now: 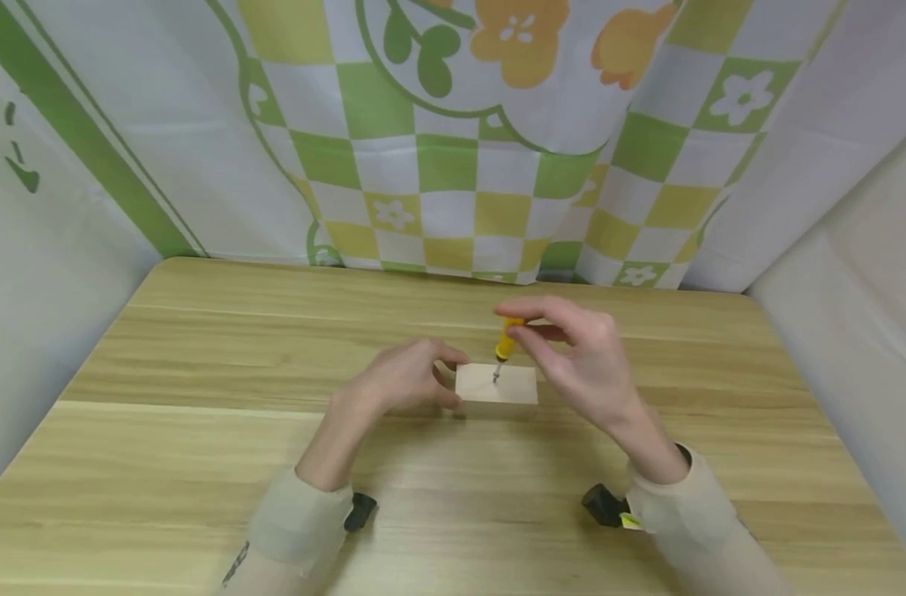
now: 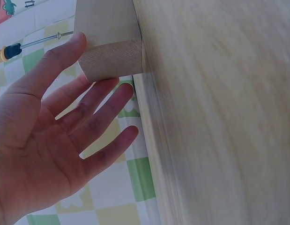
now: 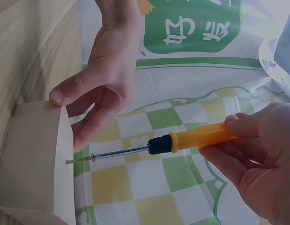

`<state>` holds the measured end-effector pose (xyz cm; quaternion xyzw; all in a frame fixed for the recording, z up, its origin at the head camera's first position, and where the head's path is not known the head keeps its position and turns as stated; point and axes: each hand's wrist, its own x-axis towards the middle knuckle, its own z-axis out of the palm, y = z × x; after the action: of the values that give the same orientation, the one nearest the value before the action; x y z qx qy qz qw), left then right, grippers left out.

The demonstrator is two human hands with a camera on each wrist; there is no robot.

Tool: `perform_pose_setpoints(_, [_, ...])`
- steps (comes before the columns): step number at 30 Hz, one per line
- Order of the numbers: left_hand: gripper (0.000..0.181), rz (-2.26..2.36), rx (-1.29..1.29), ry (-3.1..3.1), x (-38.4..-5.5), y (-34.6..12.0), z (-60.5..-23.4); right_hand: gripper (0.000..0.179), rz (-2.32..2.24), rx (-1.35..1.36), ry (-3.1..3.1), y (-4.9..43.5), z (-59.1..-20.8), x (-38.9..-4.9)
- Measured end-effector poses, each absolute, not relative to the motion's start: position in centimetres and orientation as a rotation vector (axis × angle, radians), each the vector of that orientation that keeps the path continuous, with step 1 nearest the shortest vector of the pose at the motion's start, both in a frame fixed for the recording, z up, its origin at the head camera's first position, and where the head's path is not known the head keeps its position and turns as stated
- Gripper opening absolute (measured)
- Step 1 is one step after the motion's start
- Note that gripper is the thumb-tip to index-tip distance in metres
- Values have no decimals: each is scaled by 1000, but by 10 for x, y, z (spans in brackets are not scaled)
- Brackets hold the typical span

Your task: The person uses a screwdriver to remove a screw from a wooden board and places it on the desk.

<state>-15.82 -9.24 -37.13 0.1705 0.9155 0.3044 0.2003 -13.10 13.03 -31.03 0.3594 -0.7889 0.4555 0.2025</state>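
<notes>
A pale wooden block (image 1: 515, 387) lies on the table in the head view, with a screw (image 3: 79, 160) standing in its top face. Much of the screw's thread still shows above the wood. My left hand (image 1: 400, 379) holds the block's left end, thumb on the near side and fingertips on the far side. Above the block, my right hand (image 1: 582, 356) pinches the yellow handle of a screwdriver (image 3: 196, 137) between thumb and fingers. Its shaft runs down to the screw head and appears to meet it, tilted slightly in the head view.
The wood-grain table (image 1: 222, 463) spreads out around both hands. A checked, flowered curtain (image 1: 453, 165) hangs along its back edge, and white cloth (image 1: 862, 273) rises at the right side. Black wrist devices (image 1: 605, 505) sit at both sleeves.
</notes>
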Motion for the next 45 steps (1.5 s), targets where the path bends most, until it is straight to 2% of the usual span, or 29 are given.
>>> perform_pose_setpoints(12, [60,857,479,2563,-158,-92,-371,22,1474,956,-2260,127,-312,-132])
perform_pose_setpoints(18, [61,866,475,2558,-158,-92,-373,22,1365,857,-2163,126,-316,-138])
perform_pose_setpoints(23, [61,872,486,2550,-158,-91,-373,28,1308,773,-2172,130,-315,-139])
perform_pose_setpoints(34, [62,864,497,2560,-159,-93,-373,21,1293,869,-2184,131,-308,-134])
perform_pose_setpoints(45, [62,874,488,2549,-160,-93,-372,18,1570,1002,-2356,143,-299,-142])
